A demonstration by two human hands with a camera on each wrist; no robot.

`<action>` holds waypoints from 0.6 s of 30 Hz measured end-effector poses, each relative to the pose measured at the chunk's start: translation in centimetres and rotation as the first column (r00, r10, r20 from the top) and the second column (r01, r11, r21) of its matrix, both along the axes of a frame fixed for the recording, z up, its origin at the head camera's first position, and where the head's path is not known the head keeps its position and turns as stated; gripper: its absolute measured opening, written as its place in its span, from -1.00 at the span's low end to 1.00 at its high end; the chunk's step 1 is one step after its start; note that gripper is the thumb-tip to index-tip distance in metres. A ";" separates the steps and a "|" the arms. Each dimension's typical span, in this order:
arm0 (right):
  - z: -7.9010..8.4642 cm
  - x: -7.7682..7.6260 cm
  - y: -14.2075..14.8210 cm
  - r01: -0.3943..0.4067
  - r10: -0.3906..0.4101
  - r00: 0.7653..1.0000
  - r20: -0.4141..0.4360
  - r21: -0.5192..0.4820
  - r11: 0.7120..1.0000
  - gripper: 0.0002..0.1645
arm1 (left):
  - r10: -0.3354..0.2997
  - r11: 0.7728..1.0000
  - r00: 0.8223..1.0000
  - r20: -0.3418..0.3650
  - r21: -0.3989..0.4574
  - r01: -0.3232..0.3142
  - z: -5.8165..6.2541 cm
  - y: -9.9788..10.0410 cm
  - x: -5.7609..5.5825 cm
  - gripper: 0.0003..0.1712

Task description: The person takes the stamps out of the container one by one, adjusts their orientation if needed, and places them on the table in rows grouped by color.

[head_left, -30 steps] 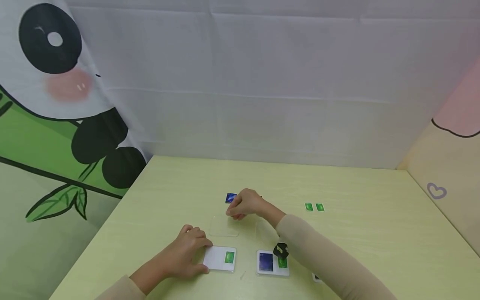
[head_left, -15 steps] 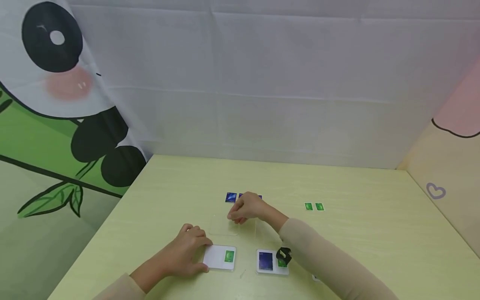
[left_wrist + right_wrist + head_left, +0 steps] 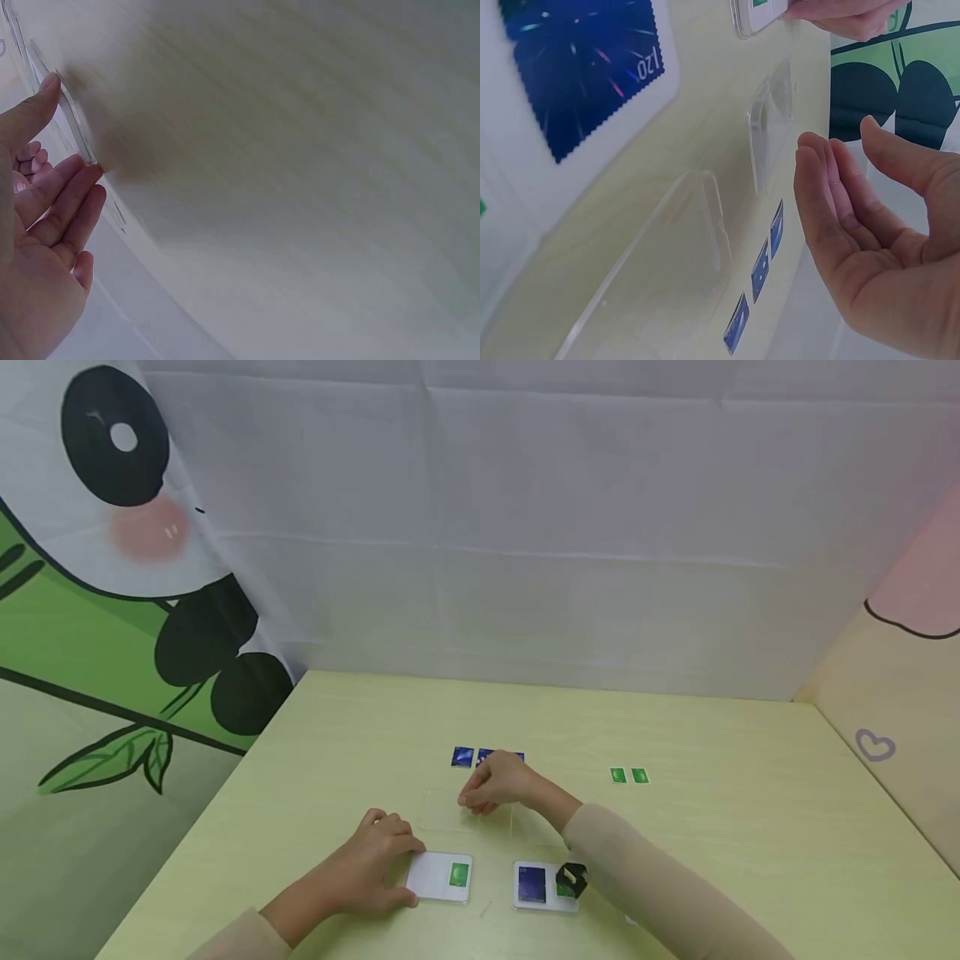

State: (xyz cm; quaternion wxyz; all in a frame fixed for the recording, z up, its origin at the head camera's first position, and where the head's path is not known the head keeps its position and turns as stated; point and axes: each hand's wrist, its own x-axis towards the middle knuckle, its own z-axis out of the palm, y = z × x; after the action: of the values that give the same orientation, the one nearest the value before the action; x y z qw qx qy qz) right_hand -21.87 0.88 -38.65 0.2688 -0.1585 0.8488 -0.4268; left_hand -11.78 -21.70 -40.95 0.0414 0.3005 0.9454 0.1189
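Note:
My left hand (image 3: pixel 371 868) holds the left side of a flat white-backed plastic case (image 3: pixel 429 878), thumb at the near corner and fingers at the far one. A green stamp (image 3: pixel 458 875) shows at the case's right end. Beyond it, my right hand (image 3: pixel 497 778) hovers over a clear plastic cover (image 3: pixel 769 127). In the right wrist view its fingers are bent and the thumb stands apart, with nothing seen between them. Several blue stamps (image 3: pixel 760 271) lie in a row behind that hand, which partly hides them in the head view.
A second white-backed case (image 3: pixel 546 905) with a large dark-blue stamp (image 3: pixel 532 885) lies to the right, partly covered by a black object (image 3: pixel 572 880) at the right sleeve. Another clear cover (image 3: pixel 667 247) lies behind it. Two green stamps (image 3: pixel 639 775) are farther right. A wall closes the table's back.
My right hand has shifted slightly nearer to me and to the right, showing more of the blue stamps. The left hand and its case have stayed put.

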 end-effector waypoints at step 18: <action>0.0 0.7 0.2 -0.010 0.010 1.000 -0.001 0.017 1.000 -0.85 | 0.000 1.000 1.000 0.014 0.012 -0.001 0.2 -0.1 0.0 -0.42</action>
State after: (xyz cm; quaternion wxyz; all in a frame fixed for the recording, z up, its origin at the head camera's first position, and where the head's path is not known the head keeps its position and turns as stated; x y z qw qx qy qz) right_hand -21.13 1.12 -38.61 0.2717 -0.1606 0.8518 -0.4181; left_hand -11.80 -21.79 -40.71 0.0463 0.2997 0.9445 0.1266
